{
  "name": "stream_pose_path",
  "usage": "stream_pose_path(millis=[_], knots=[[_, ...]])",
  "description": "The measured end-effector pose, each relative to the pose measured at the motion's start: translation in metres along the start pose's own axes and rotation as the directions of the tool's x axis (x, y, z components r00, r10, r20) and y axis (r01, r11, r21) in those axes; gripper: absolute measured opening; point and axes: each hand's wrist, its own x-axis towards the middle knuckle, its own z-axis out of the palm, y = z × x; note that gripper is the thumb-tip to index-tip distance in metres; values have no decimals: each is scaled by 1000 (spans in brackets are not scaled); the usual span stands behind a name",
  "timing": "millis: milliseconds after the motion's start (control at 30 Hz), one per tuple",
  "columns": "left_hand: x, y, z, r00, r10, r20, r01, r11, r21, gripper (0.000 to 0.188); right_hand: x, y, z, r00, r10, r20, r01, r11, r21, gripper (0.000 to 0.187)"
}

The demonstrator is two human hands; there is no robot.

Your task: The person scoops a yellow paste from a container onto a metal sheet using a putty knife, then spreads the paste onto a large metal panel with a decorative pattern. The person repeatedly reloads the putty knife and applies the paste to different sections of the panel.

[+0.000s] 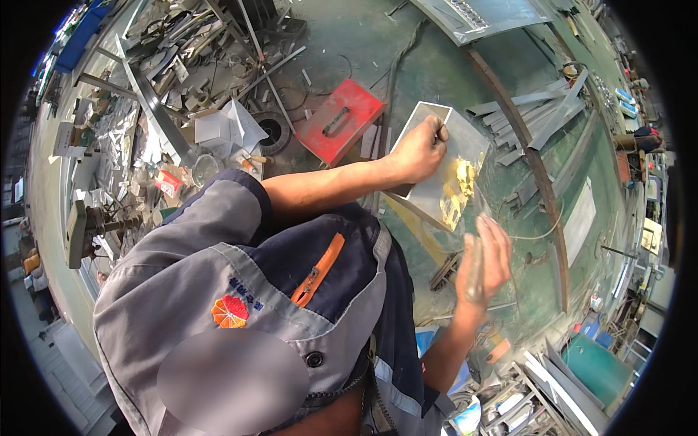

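Observation:
A grey box-shaped metal piece [429, 192], with a hollow end facing me, is tilted in front of my body. My left hand [420, 151] is closed over its upper edge. Soft yellow paste, like putty [465, 176], lies in a lump and smears on the right-hand face of the box. Just below that face is my right hand [483, 261], its fingers pressed together and pointing up toward the paste. Something thin and pale seems to stick out past its fingertips, too faint to name.
Left of the box lies a red metal case [342, 122] with a slot. Scrap metal [182, 58] is heaped at the far left. A curved brown steel bar [520, 131] crosses the green floor, with flat metal strips [534, 116] beside it. At lower right stands a green drum [596, 367].

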Motion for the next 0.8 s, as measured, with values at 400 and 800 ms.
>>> stream_pose_path(millis=[400,800], knots=[[-12,-19,10,998,-66,-4,67,995,71,11,11,4,15,993,25,118,-34,996,81,29],[-10,-12,0,997,-33,66,23,990,142,13,17,0,11,984,55,168,-74,992,106,28]])
